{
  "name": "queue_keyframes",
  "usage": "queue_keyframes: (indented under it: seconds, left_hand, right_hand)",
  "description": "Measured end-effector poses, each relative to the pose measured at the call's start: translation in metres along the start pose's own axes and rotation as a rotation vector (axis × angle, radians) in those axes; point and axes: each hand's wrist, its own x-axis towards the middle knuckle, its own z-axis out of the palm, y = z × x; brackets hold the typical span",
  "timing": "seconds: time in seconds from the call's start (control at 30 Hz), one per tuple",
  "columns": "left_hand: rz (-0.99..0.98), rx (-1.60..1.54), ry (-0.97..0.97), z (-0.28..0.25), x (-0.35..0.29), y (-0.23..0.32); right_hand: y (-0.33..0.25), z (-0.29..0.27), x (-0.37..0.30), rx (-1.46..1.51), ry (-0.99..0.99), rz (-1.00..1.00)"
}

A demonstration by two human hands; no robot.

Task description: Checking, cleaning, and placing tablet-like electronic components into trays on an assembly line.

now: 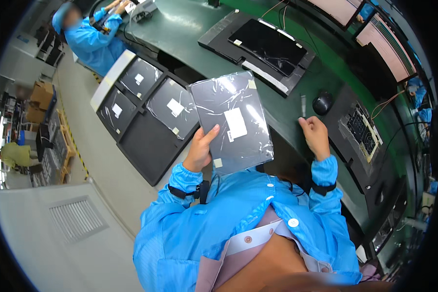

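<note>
So the left grip [198,151] is closed on the lower left edge of a flat dark panel [250,138], thumb on the face and the other fingers hidden or mostly hidden, and that panel is tilted up in front of the person's chest, off the counter [180,41]. It's wrapped in shiny clear film, with a white label [235,123] near the middle. Right grip [315,139] has thumb and index finger bunched together at the near end of a small narrow greyish strip [303,105] (honestly can't tell if it's pinched or just touched). A black mouse [322,102] sits just beside that strip. Left of the held panel there's a black compartmented tray [148,148] with three similar film-wrapped panels [174,106] in it. Further out, a dark fixture [211,41] on the counter carries a glossy black screen [267,46], and a co-worker in blue [90,41] is at the upper left.
</note>
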Motion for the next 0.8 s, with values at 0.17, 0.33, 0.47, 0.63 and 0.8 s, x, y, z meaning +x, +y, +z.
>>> queue_keyframes:
  seconds: [0.17, 0.33, 0.47, 0.63, 0.8]
  left_hand:
    - [0.050, -0.065, -0.060, 0.027, 0.009, -0.031]
    - [0.106, -0.106, -0.162, 0.052, 0.021, -0.029]
    - [0.125, -0.017, -0.204, 0.055, 0.023, -0.029]
    - [0.131, -0.022, -0.211, 0.059, 0.019, -0.030]
    - [0.147, 0.007, -0.196, 0.056, 0.014, -0.031]
  right_hand:
    - [-0.068, 0.034, -0.078, 0.600, -0.024, -0.334]
    - [-0.098, 0.063, -0.073, 0.291, 0.113, -0.536]
    - [-0.095, 0.066, -0.072, 0.365, 0.142, -0.468]
    - [-0.097, 0.067, -0.074, 0.380, 0.168, -0.498]
    - [-0.090, 0.071, -0.072, 0.408, 0.104, -0.514]
